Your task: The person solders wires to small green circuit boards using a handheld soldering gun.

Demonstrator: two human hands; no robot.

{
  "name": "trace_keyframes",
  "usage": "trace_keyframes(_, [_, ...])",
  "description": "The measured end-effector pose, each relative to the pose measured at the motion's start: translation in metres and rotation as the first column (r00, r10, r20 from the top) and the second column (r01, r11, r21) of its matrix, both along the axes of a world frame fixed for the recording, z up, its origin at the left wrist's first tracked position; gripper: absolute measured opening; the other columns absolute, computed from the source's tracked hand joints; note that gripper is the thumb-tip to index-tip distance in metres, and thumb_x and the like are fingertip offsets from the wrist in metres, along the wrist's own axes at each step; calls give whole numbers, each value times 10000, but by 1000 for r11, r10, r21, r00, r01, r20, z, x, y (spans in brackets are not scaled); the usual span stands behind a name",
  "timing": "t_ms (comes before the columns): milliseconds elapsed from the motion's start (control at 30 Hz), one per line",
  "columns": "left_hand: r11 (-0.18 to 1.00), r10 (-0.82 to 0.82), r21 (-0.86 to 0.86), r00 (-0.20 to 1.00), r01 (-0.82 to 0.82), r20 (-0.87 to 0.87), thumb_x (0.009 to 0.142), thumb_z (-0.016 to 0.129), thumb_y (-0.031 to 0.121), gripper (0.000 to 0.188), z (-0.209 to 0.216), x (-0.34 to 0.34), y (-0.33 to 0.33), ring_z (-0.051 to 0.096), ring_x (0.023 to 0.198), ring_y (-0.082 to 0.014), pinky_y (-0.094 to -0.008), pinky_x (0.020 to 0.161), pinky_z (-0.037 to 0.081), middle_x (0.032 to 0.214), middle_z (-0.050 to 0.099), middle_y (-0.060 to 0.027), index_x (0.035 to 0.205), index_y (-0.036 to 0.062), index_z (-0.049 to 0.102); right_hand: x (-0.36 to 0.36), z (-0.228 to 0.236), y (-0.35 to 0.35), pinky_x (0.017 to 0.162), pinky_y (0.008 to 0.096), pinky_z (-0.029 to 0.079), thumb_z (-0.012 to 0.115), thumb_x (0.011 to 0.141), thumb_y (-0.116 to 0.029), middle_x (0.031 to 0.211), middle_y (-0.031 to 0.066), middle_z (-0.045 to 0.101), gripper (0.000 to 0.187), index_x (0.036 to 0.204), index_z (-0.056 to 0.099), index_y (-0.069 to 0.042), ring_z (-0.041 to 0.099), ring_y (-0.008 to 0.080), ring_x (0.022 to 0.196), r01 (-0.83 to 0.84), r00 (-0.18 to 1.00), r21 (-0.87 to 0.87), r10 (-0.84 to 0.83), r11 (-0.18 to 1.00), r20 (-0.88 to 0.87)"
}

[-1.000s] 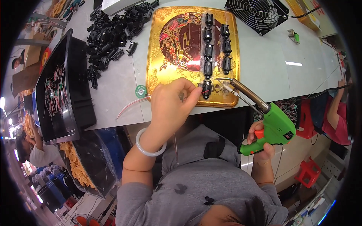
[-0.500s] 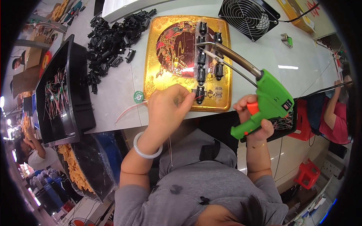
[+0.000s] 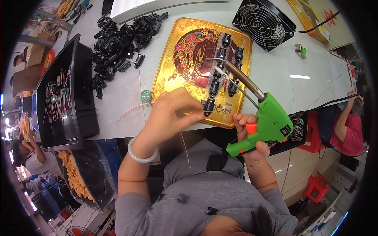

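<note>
My right hand [image 3: 256, 152] grips a green soldering gun [image 3: 271, 122], its metal tip and solder feed tube reaching over a golden tin lid [image 3: 167, 67]. Two rows of small black motor-like parts [image 3: 214, 89] lie on the lid on clear tape. Closed in a pinch, my left hand [image 3: 170, 112] holds thin wires beside the nearest black part [image 3: 208, 106], where a red wire end lies across the part. A small green round disc [image 3: 146, 96] with trailing wires rests just left of that hand. The soldering tip is over the upper part of the rows, apart from the nearest part.
Loose black parts [image 3: 122, 45] are heaped beyond the lid to the left. A black bin [image 3: 84, 90] of wired discs stands at far left. At the back right are a black fan [image 3: 264, 23] and a small green-and-metal piece [image 3: 301, 51]. Another person [image 3: 348, 131] sits at right.
The golden lid has turned clockwise, carrying its black parts. My right hand and the soldering gun have moved left and slightly nearer. My left hand still pinches at the nearest part.
</note>
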State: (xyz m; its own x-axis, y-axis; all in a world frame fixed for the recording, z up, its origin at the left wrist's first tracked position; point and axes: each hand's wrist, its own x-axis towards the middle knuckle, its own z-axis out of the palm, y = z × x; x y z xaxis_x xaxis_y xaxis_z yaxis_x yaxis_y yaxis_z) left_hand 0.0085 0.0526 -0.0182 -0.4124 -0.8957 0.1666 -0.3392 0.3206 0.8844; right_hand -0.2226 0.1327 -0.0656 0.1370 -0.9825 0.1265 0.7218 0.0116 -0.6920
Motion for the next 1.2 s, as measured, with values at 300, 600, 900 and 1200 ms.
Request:
trace_keyframes(300, [956,156,-273,975,-109,158,607,729,122,115,8,-1,6,483,768,-206,-336,712,347,705,521,-9,685,117,644,6,5,7,1051,428,274,608,706,-306,1102,150,448,574,1154,415,-4,405,266,1142,31,997,-26,-33,999,-72])
trace_keyframes(600, [738,430,-662,845,-128,317,630,629,152,109,-4,-6,33,430,804,-138,-323,773,250,796,575,87,735,181,626,-45,15,29,768,358,491,685,680,-396,1015,138,475,660,1149,473,17,506,240,916,-50,941,-26,38,998,-335])
trace_keyframes(900, [781,412,-596,872,-187,266,638,662,129,118,-11,-8,30,453,763,-147,-323,775,243,772,584,83,743,171,629,-46,23,34,597,303,447,521,714,-647,794,124,504,709,938,507,26,510,208,694,86,892,60,-50,994,-449])
trace_keyframes(1200, [841,422,-454,882,-294,210,629,696,126,108,-6,-16,36,454,821,-181,-357,822,242,767,596,62,690,143,608,-45,17,32,511,241,370,520,718,-605,670,88,478,592,803,496,-19,452,161,590,112,870,41,-78,993,-488])
